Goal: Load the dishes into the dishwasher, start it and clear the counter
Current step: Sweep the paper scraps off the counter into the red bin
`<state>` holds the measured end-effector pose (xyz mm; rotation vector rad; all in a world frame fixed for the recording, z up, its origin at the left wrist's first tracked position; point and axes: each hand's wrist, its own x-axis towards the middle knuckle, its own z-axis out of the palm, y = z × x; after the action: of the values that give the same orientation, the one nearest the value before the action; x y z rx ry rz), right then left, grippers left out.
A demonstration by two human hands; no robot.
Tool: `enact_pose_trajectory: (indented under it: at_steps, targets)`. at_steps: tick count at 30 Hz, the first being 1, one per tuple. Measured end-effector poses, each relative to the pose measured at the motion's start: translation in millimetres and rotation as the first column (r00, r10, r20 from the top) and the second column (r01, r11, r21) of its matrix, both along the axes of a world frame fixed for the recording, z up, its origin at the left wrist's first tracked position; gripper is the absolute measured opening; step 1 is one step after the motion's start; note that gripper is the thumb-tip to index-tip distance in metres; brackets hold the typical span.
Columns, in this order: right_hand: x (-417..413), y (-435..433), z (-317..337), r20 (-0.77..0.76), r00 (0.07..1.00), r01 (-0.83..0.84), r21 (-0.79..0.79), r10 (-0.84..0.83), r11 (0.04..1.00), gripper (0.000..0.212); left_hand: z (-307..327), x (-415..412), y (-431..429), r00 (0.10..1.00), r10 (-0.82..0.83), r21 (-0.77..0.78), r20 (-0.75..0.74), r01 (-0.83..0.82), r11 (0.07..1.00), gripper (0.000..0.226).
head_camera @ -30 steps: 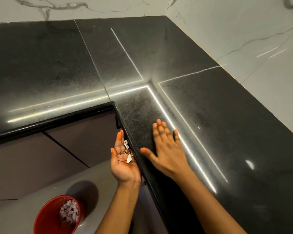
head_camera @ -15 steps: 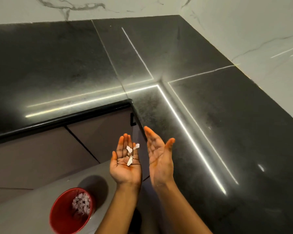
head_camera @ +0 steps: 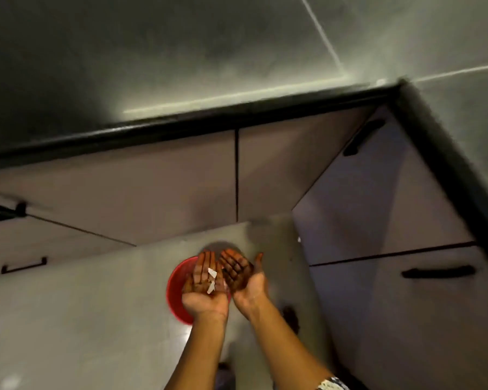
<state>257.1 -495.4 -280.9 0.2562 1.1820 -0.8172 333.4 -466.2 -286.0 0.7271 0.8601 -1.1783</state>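
Two hands are held out side by side, palms up, directly above one red bucket point(head_camera: 173, 288) that stands on the pale floor point(head_camera: 68, 319). The left hand point(head_camera: 203, 285) is flat, with its fingers point(head_camera: 202, 266) straight and close together. It carries two small white scraps point(head_camera: 211, 280) loose on the palm near the base of the fingers, one just above the other; nothing pinches them. The frame is blurred, so any further scraps cannot be made out. The right hand point(head_camera: 241, 274) lies just beside the left, their inner edges nearly touching. Its palm is bare, its fingers are relaxed and slightly cupped, and the thumb stands out to the right; it holds nothing. A patterned band point(head_camera: 331, 384) shows on the right wrist at the bottom edge. Only the bucket's left rim and lower edge show, since the hands cover the rest, and its contents are hidden. The dark tabletop point(head_camera: 181, 52) fills the upper part of the view and turns a corner at the upper right, running down the right side, well apart from the hands. Thin bright reflected lines cross it. Below its black edge stand muted cabinet fronts point(head_camera: 152, 187). Three dark handles can be counted: one point(head_camera: 24, 265) low on the left, one point(head_camera: 364, 136) tilted near the corner, and one point(head_camera: 438, 271) on the lower right front. A fourth dark shape at the far left is too blurred to name.
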Motion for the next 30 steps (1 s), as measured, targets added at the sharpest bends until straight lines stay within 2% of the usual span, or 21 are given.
enact_pose_trajectory:
  at_steps: [2, 3, 5, 8, 10, 15, 16, 17, 18, 19, 20, 21, 22, 23, 24, 25, 26, 27, 30]
  targets:
    - [22, 7, -34, 0.019, 1.000, 0.014, 0.002, -0.014, 1.000, 0.072, -27, 23, 17, 0.989, -0.064, 0.088, 0.132, 0.052, 0.995, 0.044]
    - [38, 15, -53, -0.004, 1.000, 0.006, 0.036, -0.006, 0.999, 0.071, -49, 36, 27, 0.948, -0.187, 0.216, 0.258, 0.132, 0.967, 0.041]
    - [67, 35, -102, -0.035, 0.999, -0.012, 0.073, 0.014, 0.997, 0.066, -100, 60, 49, 0.912, -0.271, 0.246, 0.307, 0.199, 0.949, 0.042]
    - [87, 50, -155, -0.041, 0.998, -0.051, 0.074, 0.054, 0.996, 0.053, -152, 84, 59, 0.914, -0.347, 0.306, 0.209, 0.276, 0.911, 0.065]
    - [94, 53, -186, -0.045, 0.996, -0.079, 0.083, 0.083, 0.993, 0.045, -180, 95, 60, 0.885, -0.426, 0.311, 0.188, 0.358, 0.880, 0.078]
    - [82, 65, -240, -0.102, 0.977, -0.188, 0.004, 0.188, 0.982, 0.057, -217, 98, 72, 0.816, -0.536, 0.333, 0.215, 0.455, 0.826, 0.081]
    - [77, 66, -244, -0.163, 0.957, -0.241, 0.004, 0.238, 0.971, 0.054, -224, 96, 74, 0.799, -0.548, 0.350, 0.248, 0.454, 0.819, 0.074]
    - [72, 65, -245, -0.290, 0.902, -0.332, 0.010, 0.321, 0.943, 0.049, -228, 92, 76, 0.764, -0.568, 0.376, 0.305, 0.451, 0.809, 0.064]
    - [67, 63, -243, -0.456, 0.787, -0.459, 0.015, 0.415, 0.888, 0.042, -230, 86, 76, 0.708, -0.602, 0.417, 0.369, 0.453, 0.788, 0.052]
    - [61, 61, -243, -0.631, 0.613, -0.583, 0.046, 0.476, 0.811, 0.036, -234, 80, 76, 0.626, -0.646, 0.462, 0.437, 0.460, 0.758, 0.040]
    - [54, 59, -243, -0.775, 0.439, -0.659, 0.067, 0.455, 0.749, 0.028, -236, 72, 75, 0.521, -0.694, 0.513, 0.497, 0.469, 0.719, 0.029]
    - [47, 55, -242, -0.860, 0.348, -0.690, 0.035, 0.373, 0.723, 0.020, -241, 67, 74, 0.382, -0.743, 0.570, 0.549, 0.480, 0.667, 0.025]
    - [37, 52, -242, -0.898, 0.340, -0.689, -0.035, 0.280, 0.724, 0.020, -247, 62, 72, 0.189, -0.784, 0.627, 0.592, 0.503, 0.595, 0.027]
    - [22, 47, -244, -0.920, 0.352, -0.669, -0.117, 0.174, 0.734, 0.029, -255, 54, 67, -0.073, -0.790, 0.694, 0.609, 0.532, 0.485, 0.039]
    - [5, 41, -252, -0.930, 0.353, -0.643, -0.165, 0.098, 0.748, 0.036, -263, 47, 60, -0.361, -0.728, 0.774, 0.583, 0.520, 0.362, 0.053]
    - [-15, 33, -263, -0.947, 0.319, -0.626, -0.175, 0.045, 0.760, 0.038, -272, 41, 50, -0.614, -0.604, 0.857, 0.508, 0.426, 0.289, 0.064]
    - [-36, 26, -277, -0.966, 0.256, -0.625, -0.136, 0.038, 0.769, 0.035, -279, 35, 39, -0.774, -0.483, 0.911, 0.408, 0.309, 0.274, 0.072]
    - [-58, 18, -293, -0.978, 0.200, -0.620, -0.075, 0.065, 0.781, 0.032, -281, 31, 28, -0.855, -0.408, 0.935, 0.322, 0.217, 0.282, 0.075]
    - [-120, -12, -355, -0.966, 0.047, -0.633, 0.169, 0.255, 0.756, 0.030, -301, 26, 0, -0.929, -0.322, 0.947, 0.181, 0.076, 0.311, 0.077]
